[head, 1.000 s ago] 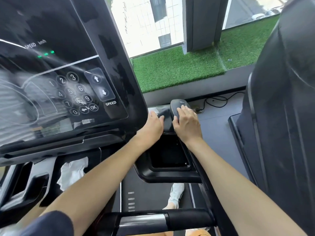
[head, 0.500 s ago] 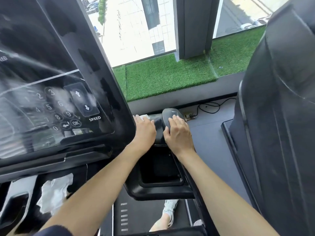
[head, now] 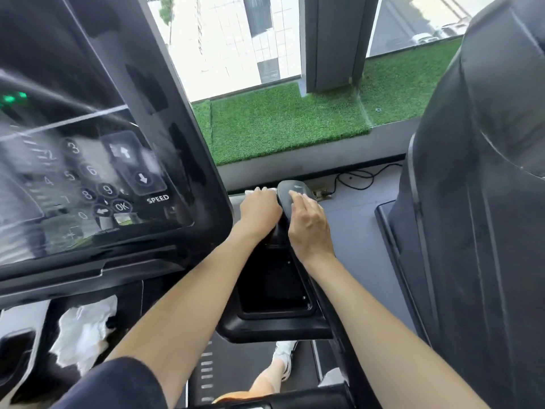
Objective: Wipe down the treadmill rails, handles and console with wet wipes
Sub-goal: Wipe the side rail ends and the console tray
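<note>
Right now, through the head camera, the person is working at the far end of the treadmill's right side arm. The left hand (head: 259,209) has its fingers curled down over a white wet wipe (head: 252,191), pressing it onto the arm just beside the rounded black handle cap (head: 290,188). Only a corner of the wipe peeks out past the fingertips. The right hand (head: 309,228) rests on that cap with its fingers side by side and nearly straight; the thumb is hidden.

As for progress, I'd judge the job to be somewhere in the middle. The glossy black console panel with its number keypad (head: 88,178) shows pale streaks, though whether they are wiping marks or window reflections I cannot tell. This handle is being done now. The black crossbar (head: 295,401) at the bottom edge has nothing on it to say whether it has been wiped.

On containers, the open pocket under the console (head: 129,305) holds a crumpled wad of white wipes (head: 84,326), probably spent ones. The black rectangular tray (head: 274,320), set into the arm below the wrists, has a dark, shadowed floor.
</note>
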### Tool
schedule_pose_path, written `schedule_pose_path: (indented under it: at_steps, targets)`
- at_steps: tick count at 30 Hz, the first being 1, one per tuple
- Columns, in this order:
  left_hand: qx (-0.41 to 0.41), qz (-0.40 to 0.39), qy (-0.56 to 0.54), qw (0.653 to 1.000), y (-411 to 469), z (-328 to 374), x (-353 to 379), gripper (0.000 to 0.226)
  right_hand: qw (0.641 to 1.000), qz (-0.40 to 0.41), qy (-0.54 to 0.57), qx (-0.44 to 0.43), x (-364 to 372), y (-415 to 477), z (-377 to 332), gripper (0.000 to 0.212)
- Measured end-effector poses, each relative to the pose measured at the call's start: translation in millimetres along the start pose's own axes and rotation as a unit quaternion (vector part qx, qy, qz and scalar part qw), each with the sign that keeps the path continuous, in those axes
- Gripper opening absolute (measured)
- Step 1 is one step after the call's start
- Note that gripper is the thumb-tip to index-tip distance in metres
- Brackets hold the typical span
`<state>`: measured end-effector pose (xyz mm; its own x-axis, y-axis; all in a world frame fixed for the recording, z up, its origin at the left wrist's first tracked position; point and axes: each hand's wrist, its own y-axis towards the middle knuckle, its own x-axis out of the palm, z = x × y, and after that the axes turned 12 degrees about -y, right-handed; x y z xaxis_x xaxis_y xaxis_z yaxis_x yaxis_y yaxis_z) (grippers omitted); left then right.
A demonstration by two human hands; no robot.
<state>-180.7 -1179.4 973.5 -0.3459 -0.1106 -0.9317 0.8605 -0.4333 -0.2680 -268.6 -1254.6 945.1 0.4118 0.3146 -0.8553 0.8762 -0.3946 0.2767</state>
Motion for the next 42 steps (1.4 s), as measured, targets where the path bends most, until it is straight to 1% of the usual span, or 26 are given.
schedule_pose_path:
  at_steps: [2,4,6,8,10,12,13,15,17,18,19,21,24,26,29,32,33,34,35,36,37,39,40,42]
  targets:
    - [0.017,0.011,0.012,1.000,-2.1,-1.5,-1.0,0.027,1.000,-0.001,-0.006,0.001,-0.1,0.8,0.2,0.041]
    - [0.054,0.040,0.031,0.997,-15.2,-5.4,-4.3,0.022,1.000,-0.009,-0.010,-0.003,1.1,1.6,0.1,0.040]
    - [0.084,0.052,0.023,0.995,-31.9,-6.6,-4.5,0.017,1.000,-0.013,-0.012,-0.004,0.7,2.3,-0.6,0.039]
    - [0.106,0.061,0.023,0.992,-47.8,-7.0,0.1,0.017,1.000,-0.005,0.001,-0.001,-3.4,3.0,-2.9,0.039]
    - [0.142,0.075,-0.009,0.987,-64.7,-8.7,7.0,0.027,0.999,0.020,0.030,0.018,-10.4,2.3,-5.3,0.041]
    - [0.196,0.084,-0.053,0.976,-82.9,-11.5,11.0,0.039,0.995,0.049,0.060,0.063,-17.1,-0.5,-4.5,0.044]
    - [0.221,0.087,-0.058,0.970,-91.6,-12.8,10.9,0.041,0.992,0.056,0.067,0.090,-20.4,-2.7,-3.3,0.044]
    - [0.257,0.088,-0.037,0.962,-103.4,-18.4,9.0,0.045,0.987,0.058,0.071,0.128,-27.4,-8.3,-1.7,0.042]
    - [0.292,0.093,0.013,0.952,-109.7,-24.2,4.6,0.055,0.987,0.042,0.072,0.135,-36.5,-16.8,-0.1,0.040]
    - [0.306,0.103,0.028,0.946,-112.0,-28.1,2.5,0.054,0.988,0.028,0.074,0.131,-42.0,-21.9,1.4,0.038]
    - [0.312,0.108,0.034,0.943,-114.6,-31.7,-0.6,0.048,0.988,0.006,0.080,0.129,-47.6,-27.7,3.6,0.036]
    - [0.289,0.104,0.050,0.950,-119.4,-36.7,-9.4,0.037,0.986,-0.038,0.091,0.131,-58.1,-41.7,9.3,0.034]
    - [0.207,0.095,0.080,0.970,-127.6,-38.5,-22.3,0.033,0.983,-0.071,0.092,0.144,-67.4,-64.3,18.0,0.035]
    - [0.152,0.088,0.124,0.977,-135.1,-36.9,-26.0,0.033,0.980,-0.085,0.095,0.151,-71.6,-77.0,22.7,0.036]
    - [0.119,0.089,0.159,0.976,-150.1,-28.2,-25.1,0.032,0.978,-0.093,0.094,0.159,-77.9,-90.4,27.3,0.035]
    - [0.092,0.066,0.165,0.980,-159.3,-18.3,-27.8,0.032,0.977,-0.096,0.097,0.161,-81.6,-101.3,27.7,0.035]
    - [0.078,0.052,0.114,0.989,-158.2,-18.3,-30.4,0.033,0.977,-0.097,0.099,0.163,-81.9,-106.2,27.8,0.035]
    - [0.064,0.020,0.008,0.998,-156.7,-17.4,-33.4,0.032,0.976,-0.098,0.102,0.165,-82.4,-112.3,27.9,0.035]
    - [0.053,-0.032,-0.117,0.991,-156.5,-15.6,-35.3,0.029,0.975,-0.099,0.102,0.168,-84.0,-118.4,27.9,0.035]
    - [0.049,-0.060,-0.220,0.972,-158.4,-10.8,-37.0,0.026,0.975,-0.100,0.100,0.172,-87.4,-124.7,28.4,0.035]
    - [0.049,-0.045,-0.285,0.956,-160.8,-5.9,-37.7,0.025,0.974,-0.099,0.097,0.179,-92.1,-131.2,29.6,0.035]
    - [0.046,0.012,-0.341,0.939,-162.2,4.0,-37.8,0.026,0.972,-0.093,0.087,0.196,-105.7,-143.4,34.6,0.036]
    - [0.047,0.029,-0.340,0.939,-164.5,10.7,-37.1,0.026,0.971,-0.095,0.079,0.206,-114.0,-149.4,38.6,0.036]
    - [0.066,0.037,-0.316,0.946,-168.0,24.6,-32.7,0.023,0.962,-0.111,0.064,0.241,-130.7,-161.8,50.2,0.037]
